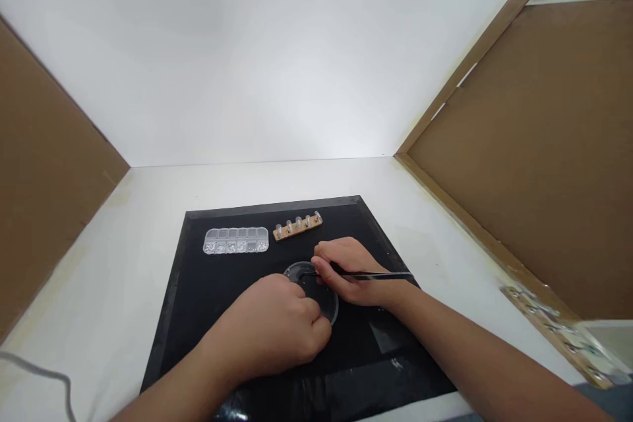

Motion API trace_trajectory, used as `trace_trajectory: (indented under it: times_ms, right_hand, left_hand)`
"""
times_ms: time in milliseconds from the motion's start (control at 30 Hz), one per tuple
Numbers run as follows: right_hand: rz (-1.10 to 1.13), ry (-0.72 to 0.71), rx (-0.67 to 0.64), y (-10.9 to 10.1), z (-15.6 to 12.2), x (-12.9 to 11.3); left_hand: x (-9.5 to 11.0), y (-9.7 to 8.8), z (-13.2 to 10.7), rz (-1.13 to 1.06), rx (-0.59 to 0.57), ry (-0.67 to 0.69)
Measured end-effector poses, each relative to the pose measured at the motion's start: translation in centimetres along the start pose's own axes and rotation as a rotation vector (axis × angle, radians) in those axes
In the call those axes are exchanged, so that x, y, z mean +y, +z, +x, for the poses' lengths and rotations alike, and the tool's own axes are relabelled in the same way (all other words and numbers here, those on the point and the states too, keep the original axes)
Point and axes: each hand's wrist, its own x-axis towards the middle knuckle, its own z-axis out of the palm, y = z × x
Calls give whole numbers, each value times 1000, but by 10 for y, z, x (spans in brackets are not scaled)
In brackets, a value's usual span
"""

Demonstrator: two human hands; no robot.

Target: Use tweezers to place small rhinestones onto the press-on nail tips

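A round clear dish lies on the black mat between my hands. My right hand is closed on dark, thin tweezers, whose tips reach into the dish at its far left side. Whatever the tips touch is too small to make out. Over the near left edge of the dish rests my left hand, fingers curled in; anything inside them is hidden from view.
A clear compartment box, small bits in its near row, lies on the mat's far left. Beside it stands a wooden strip with several clear tubes. Another strip lies at the right. Brown panels flank the white table; a grey cable lies left.
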Motion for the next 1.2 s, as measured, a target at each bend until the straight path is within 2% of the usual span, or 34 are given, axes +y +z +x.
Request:
trace_trajectory:
  times_ms: [200, 333, 467, 733, 1000, 1200]
  right_hand:
    - [0, 3, -20, 0, 0, 3]
    - [-36, -23, -7, 0, 0, 4]
    - [-65, -17, 23, 0, 1, 6]
    - [-58, 37, 56, 0, 1, 11]
    - [-65, 1, 46, -2, 3, 8]
    - [-66, 54, 40, -2, 2, 9]
  left_hand:
    - [7, -1, 0, -3, -14, 9]
    - [9, -1, 1, -17, -105, 10]
    - [8, -5, 2, -27, -245, -75]
    - [-3, -12, -2, -69, -317, -231]
    - [-3, -9, -3, -53, -283, -143]
    - [-3, -7, -5, -19, -201, -117]
